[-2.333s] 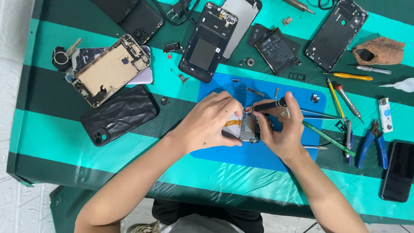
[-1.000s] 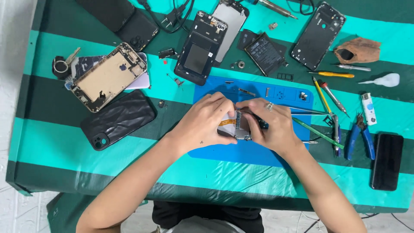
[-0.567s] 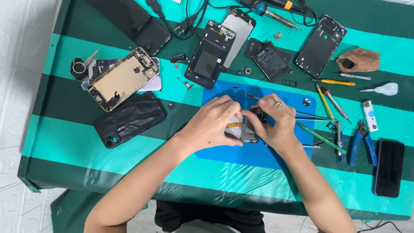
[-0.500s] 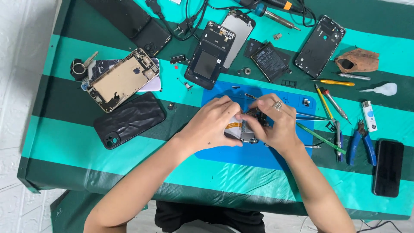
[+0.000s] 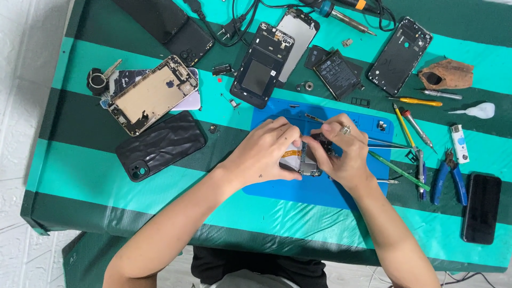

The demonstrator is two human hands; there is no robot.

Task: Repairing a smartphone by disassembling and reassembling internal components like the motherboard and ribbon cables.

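On the blue rubber work mat (image 5: 320, 186), both hands meet over a small phone circuit board with an orange flex strip (image 5: 301, 159). The left hand (image 5: 264, 152) pinches the board's left end between thumb and fingers, while the right hand (image 5: 338, 154), a ring on one finger, presses fingertips onto its right end; most of the board is hidden beneath them, and whether a tool sits in the right hand cannot be told. Near the left forearm lies a black textured phone case (image 5: 160, 145). Blue-handled pliers (image 5: 447, 181) rest well apart, to the right.
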